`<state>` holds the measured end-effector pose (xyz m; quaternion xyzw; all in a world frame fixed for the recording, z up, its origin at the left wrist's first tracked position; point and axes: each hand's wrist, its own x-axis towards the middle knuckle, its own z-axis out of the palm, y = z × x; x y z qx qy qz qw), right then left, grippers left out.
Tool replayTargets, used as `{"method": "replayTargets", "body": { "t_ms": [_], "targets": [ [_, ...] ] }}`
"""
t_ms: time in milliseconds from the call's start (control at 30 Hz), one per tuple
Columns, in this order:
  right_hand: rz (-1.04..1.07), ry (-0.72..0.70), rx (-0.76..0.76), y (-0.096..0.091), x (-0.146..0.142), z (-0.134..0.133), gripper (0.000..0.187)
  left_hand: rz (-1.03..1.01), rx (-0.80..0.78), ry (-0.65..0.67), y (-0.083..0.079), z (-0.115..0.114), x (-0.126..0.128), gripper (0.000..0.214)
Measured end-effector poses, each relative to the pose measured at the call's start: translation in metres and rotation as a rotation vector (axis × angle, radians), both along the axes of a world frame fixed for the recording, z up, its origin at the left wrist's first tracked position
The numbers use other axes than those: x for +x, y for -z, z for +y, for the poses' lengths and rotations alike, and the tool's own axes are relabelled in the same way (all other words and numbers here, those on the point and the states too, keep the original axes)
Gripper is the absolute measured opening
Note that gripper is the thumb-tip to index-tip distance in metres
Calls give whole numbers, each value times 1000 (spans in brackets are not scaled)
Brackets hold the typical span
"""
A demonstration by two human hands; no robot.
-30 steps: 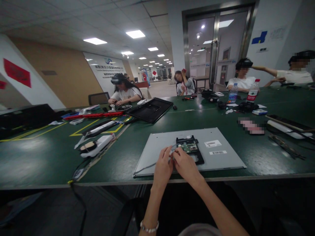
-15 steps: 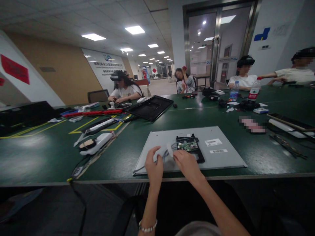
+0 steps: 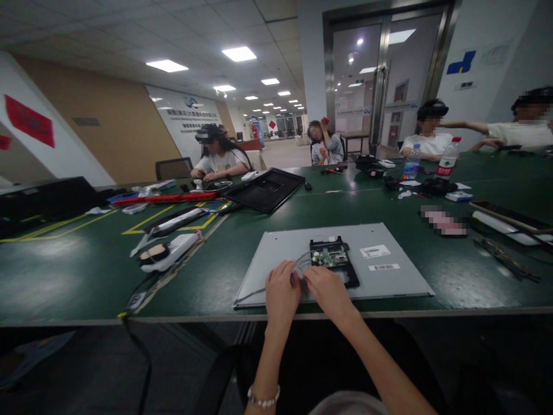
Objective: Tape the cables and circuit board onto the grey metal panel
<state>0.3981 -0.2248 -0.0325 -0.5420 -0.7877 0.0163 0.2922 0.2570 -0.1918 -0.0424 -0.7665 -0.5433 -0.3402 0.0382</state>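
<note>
**Op:** Quick, what's closest to me?

**Ann:** A beaded bracelet (image 3: 263, 397) on your wrist, just behind your left hand (image 3: 281, 288). That hand is curled shut on the grey wire bundle (image 3: 299, 264), with the knuckles up.

**Op:** And the other one?

**Ann:** Your right hand (image 3: 327, 290) sits just beside the left, fingers bunched, and the tips of both meet at the wires. The knuckles hide the tips, so I can't tell if it actually grips.

**Op:** Where do the wires go?

**Ann:** They fan out just past your fingers into the green circuit board (image 3: 330, 257). The board sits in a black bracket (image 3: 351, 279) that touches your right hand's far side. Everything lies on a grey monitor back panel (image 3: 401, 282), which is flat under both hands at the near edge of the green table (image 3: 64, 276).

**Op:** What's to the right?

**Ann:** Two white stickers (image 3: 374, 251) on the panel, beyond your right hand.

**Op:** And to the left?

**Ann:** A white device (image 3: 166, 253) with a cable, well apart from your left hand.

**Op:** Further out?

**Ann:** A black monitor frame (image 3: 265, 190) lies far ahead of your left hand. Two water bottles (image 3: 446, 157) stand far ahead to the right. Other people are sitting at the table's far side.
</note>
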Motion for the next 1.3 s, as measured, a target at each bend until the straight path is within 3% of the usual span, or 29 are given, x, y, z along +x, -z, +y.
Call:
{"method": "replayTargets", "body": {
  "t_ms": [133,333,567,667,800,933,1033,1133,1300],
  "targets": [
    [-9,-18,-5,0,-1,0,18,131,-85,-47,1,0,3,30],
    [60,-112,-24,2,1,-6,21,150,-180,-98,-5,-4,6,32],
    [22,-192,-23,18,6,-30,59,141,-172,-122,-9,-4,6,32],
    [4,-200,-25,18,11,-44,59,131,-163,-117,-8,-3,5,33],
    [13,-110,0,18,56,-60,47,145,-132,-97,-7,-3,5,33],
    [33,238,112,35,143,-68,48,135,-91,-66,-4,-4,7,33],
    [32,407,122,54,193,-68,52,111,-53,-67,0,-3,7,36],
    [-20,434,68,67,209,-69,47,86,-20,-56,3,-1,6,38],
    [-82,404,-5,66,203,-73,46,20,75,-46,4,-3,7,37]
  ]
}}
